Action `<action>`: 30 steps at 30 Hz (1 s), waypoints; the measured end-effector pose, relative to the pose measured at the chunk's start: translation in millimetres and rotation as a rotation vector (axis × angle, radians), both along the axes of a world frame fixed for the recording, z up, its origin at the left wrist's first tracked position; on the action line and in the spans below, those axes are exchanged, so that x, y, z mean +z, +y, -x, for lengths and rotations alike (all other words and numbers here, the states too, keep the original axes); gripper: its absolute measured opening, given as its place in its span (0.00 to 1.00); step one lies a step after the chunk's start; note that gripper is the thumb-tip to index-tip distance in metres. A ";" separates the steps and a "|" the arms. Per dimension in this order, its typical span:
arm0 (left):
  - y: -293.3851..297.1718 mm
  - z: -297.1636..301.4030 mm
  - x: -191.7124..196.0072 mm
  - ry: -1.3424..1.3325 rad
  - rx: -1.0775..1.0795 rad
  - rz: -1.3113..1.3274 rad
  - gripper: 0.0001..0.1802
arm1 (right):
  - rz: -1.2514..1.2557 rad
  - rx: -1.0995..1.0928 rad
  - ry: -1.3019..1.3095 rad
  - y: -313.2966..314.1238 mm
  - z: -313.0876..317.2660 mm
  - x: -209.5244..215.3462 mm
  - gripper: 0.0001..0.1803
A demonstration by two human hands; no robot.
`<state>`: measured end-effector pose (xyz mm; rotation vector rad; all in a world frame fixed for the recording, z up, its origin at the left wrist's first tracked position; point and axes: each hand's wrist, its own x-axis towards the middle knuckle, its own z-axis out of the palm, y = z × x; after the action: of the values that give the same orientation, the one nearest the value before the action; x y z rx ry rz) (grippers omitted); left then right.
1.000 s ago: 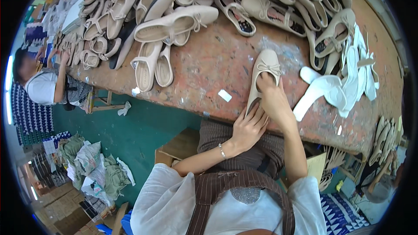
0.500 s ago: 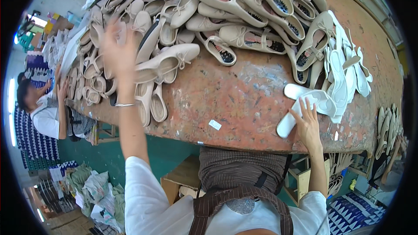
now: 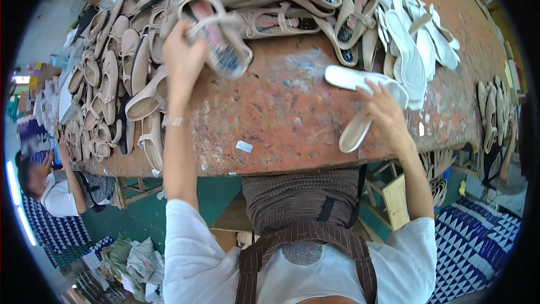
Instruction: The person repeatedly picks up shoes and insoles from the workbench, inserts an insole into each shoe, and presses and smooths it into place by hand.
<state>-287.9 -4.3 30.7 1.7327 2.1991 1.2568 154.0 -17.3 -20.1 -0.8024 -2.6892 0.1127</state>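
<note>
A beige shoe with a bow is up over the table's far left part.
The left hand grips its side; the right hand's fingers pinch a flat tan insole with a white edge. A long white insole lies by those fingers, partly covered. Piled beige shoes crowd the worn red-brown table, near a small white paper.

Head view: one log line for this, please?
left hand: holds beige shoe | right hand: holds tan-faced insole | table: white insoles, piled shoes
</note>
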 end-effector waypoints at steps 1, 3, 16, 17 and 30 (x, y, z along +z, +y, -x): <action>-28.0 -7.2 10.7 -0.027 -0.031 0.071 0.08 | -0.011 -0.003 0.196 3.0 -2.4 6.3 0.07; -73.1 -11.5 16.9 -0.135 -0.210 0.207 0.09 | 0.165 -0.127 0.622 -2.3 -18.5 -2.7 0.04; -188.1 -86.3 -86.6 0.189 -0.047 0.168 0.24 | 1.137 -0.357 0.847 -61.5 31.2 13.0 0.19; -198.9 -94.5 -83.8 0.176 0.089 0.245 0.25 | 1.158 -0.354 0.816 -67.0 33.7 12.6 0.19; -218.0 -111.5 -101.4 -0.478 0.200 0.423 0.43 | 0.199 0.029 0.053 -76.9 86.3 2.2 0.15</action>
<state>-176.4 -222.3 -70.7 0.9633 2.1682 1.0021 67.7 -94.2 -18.0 -0.8055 -2.6688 0.4076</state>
